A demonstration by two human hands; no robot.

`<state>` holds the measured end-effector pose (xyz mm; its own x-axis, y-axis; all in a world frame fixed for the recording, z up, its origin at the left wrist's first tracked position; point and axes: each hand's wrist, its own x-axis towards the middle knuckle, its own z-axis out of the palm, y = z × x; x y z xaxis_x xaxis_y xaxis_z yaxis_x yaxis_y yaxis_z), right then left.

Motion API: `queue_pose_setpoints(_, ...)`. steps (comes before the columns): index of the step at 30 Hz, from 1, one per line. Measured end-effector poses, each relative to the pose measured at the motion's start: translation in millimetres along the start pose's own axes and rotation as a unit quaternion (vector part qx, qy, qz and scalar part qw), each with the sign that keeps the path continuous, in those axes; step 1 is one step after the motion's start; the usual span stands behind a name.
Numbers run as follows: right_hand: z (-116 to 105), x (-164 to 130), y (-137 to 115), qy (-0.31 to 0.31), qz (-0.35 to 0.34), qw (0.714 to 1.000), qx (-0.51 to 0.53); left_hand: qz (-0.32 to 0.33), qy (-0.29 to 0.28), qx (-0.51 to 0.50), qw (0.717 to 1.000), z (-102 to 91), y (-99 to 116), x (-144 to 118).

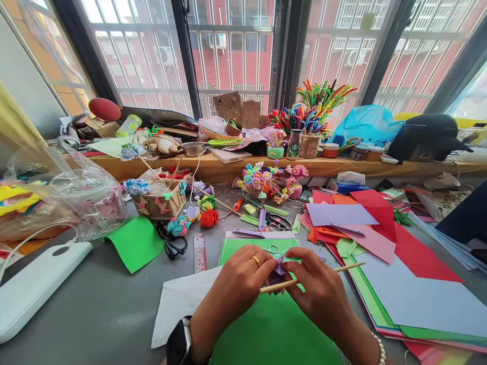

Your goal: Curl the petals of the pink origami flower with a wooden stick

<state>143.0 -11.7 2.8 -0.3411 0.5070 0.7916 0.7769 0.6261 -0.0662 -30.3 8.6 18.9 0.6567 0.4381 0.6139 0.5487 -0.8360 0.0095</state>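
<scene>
Over the green paper (274,329), both hands meet at a small folded purple paper flower (280,267). My left hand (239,279), with a ring and a watch, is closed, its thumb and fingertips pinching the flower's left side. My right hand (321,284) is closed on the flower's other side, with a thin wooden stick (274,288) crossing through its fingers. The stick slopes up to the right. Part of the flower is hidden behind the fingers. Just beyond lie a loop-handled tool (273,249) and purple paper strips (249,233).
Coloured paper sheets (426,299) are stacked on the right. Black scissors (279,221) lie behind the hands. A ruler (200,253), paper flowers (209,218), a basket (162,200) and a white power strip (41,289) are on the left. Crafts crowd the wooden sill (224,165).
</scene>
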Motion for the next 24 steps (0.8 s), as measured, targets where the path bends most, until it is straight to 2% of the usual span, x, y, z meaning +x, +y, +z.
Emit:
queue_pose_setpoints(7, -5, 3, 4, -0.043, -0.017, 0.999, 0.022, -0.044, 0.008, -0.030, 0.999, 10.0, 2, -2)
queue_pose_setpoints(10, -5, 3, 5, -0.043, -0.024, 0.999, 0.017, -0.052, 0.006, -0.030, 0.998, 11.1, 2, -2)
queue_pose_setpoints(16, -1, 0, 3, -0.040, -0.017, 0.999, 0.005, -0.023, -0.007, -0.052, 0.998, 10.3, -4, -2)
queue_pose_setpoints(24, 5, -1, -1, -0.035, 0.006, 0.999, 0.010, -0.056, -0.003, -0.052, 0.997, 13.7, 0, -2)
